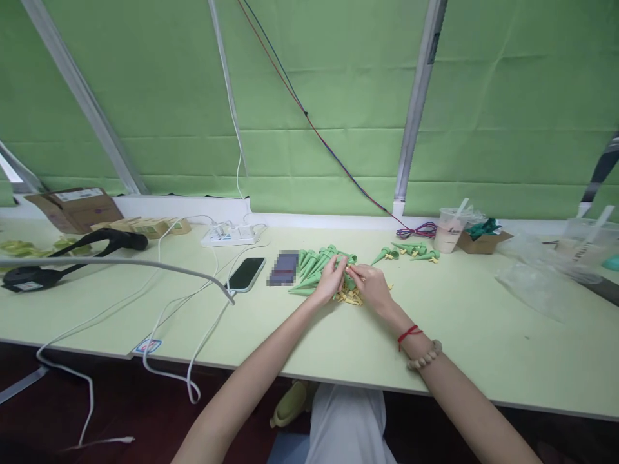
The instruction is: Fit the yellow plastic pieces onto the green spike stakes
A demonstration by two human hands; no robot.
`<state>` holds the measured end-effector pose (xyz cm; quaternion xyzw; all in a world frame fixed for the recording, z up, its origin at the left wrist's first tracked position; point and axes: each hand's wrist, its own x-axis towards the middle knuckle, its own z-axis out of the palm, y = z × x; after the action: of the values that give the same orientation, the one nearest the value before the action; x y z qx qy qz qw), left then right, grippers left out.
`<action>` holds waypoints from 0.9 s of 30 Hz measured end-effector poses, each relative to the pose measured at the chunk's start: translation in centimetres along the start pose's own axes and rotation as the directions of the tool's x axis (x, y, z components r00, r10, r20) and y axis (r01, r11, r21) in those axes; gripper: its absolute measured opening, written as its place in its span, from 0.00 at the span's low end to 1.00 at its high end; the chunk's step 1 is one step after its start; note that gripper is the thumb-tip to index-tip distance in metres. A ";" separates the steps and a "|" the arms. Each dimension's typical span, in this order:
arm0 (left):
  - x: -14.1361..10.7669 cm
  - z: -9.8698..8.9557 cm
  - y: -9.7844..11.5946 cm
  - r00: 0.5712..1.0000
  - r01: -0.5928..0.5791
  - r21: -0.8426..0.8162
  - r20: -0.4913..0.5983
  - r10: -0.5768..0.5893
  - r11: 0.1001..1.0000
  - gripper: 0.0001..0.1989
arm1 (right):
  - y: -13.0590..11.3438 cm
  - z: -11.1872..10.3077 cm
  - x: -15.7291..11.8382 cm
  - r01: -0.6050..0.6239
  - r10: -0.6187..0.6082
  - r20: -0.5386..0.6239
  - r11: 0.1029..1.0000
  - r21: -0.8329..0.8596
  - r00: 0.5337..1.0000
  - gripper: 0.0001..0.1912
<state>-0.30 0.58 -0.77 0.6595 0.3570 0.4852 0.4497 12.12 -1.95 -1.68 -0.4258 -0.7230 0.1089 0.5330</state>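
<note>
Both hands meet over a heap of green cone-shaped pieces [313,263] on the table. My left hand [333,280] is closed around one green cone-shaped piece, mostly hidden by the fingers. With its fingertips pinched together, my right hand [374,289] works against the same piece from the right; what it grips is too small and covered to name. Under and between the hands lie several small yellow pieces [352,298]. Off to the right rests a smaller group of green cones [416,250], some with yellow bits at their wide ends.
Left of the heap lie a blurred dark rectangular item [284,268] and a phone [247,274]. White cables trail past a power strip [229,236] and over the front edge. A drink cup [447,231], small carton [482,241] and plastic bag [532,283] occupy the right.
</note>
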 end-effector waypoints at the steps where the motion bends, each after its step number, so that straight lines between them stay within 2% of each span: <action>1: 0.0 0.1 0.1 1.000 -0.008 0.003 -0.020 0.008 1.000 0.23 | -0.1 0.1 0.0 0.003 -0.003 -0.025 1.000 0.026 1.000 0.13; 3: 0.0 0.1 0.5 0.999 -0.039 0.004 -0.035 0.039 0.999 0.22 | -0.4 0.2 0.0 -0.025 0.035 -0.081 0.993 0.111 0.996 0.11; 5: -0.1 -0.2 1.1 0.996 -0.079 -0.003 -0.035 0.079 0.997 0.22 | -0.9 0.4 0.1 -0.130 0.151 -0.085 0.967 0.217 0.985 0.11; 7: -0.3 -0.5 1.6 0.992 -0.117 -0.007 -0.041 0.117 0.993 0.22 | -1.5 0.4 0.3 -0.297 0.320 -0.004 0.884 0.360 0.947 0.14; 10: -0.5 -1.0 2.2 0.987 -0.149 0.018 -0.062 0.150 0.989 0.22 | -2.0 0.3 0.7 -0.537 0.496 0.236 0.651 0.536 0.836 0.17; 13: -0.5 -1.2 2.4 0.986 -0.142 0.053 -0.080 0.146 0.988 0.21 | -2.1 0.1 0.8 -0.665 0.518 0.432 0.450 0.597 0.738 0.15; 17: -0.5 -1.3 2.6 0.986 -0.147 0.055 -0.076 0.151 0.988 0.20 | -2.2 -0.1 0.6 -0.735 0.462 0.598 0.206 0.647 0.655 0.13; 19: -0.5 -1.4 2.7 0.987 -0.144 0.056 -0.070 0.148 0.988 0.19 | -2.1 -0.2 0.6 -0.758 0.444 0.650 0.113 0.642 0.617 0.13; 21: -0.5 -1.5 2.8 0.988 -0.139 0.067 -0.059 0.143 0.988 0.19 | -2.0 -0.2 0.7 -0.758 0.451 0.651 0.094 0.645 0.610 0.12; 23: -0.5 -1.5 2.8 0.989 -0.140 0.082 -0.040 0.144 0.987 0.19 | -1.8 -0.1 0.7 -0.739 0.484 0.604 0.145 0.658 0.633 0.08; 25: -0.6 -1.5 2.9 0.989 -0.139 0.094 -0.031 0.143 0.986 0.20 | -1.6 0.1 0.7 -0.709 0.503 0.534 0.262 0.655 0.679 0.07; 27: -0.6 -1.4 2.8 0.991 -0.125 0.103 -0.032 0.129 0.987 0.20 | -1.4 0.2 0.7 -0.635 0.502 0.406 0.471 0.612 0.764 0.08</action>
<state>-1.69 -0.58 1.84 0.6935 0.3468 0.5067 0.3769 11.21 -2.26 -0.44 -0.3862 -0.4780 0.5898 0.5240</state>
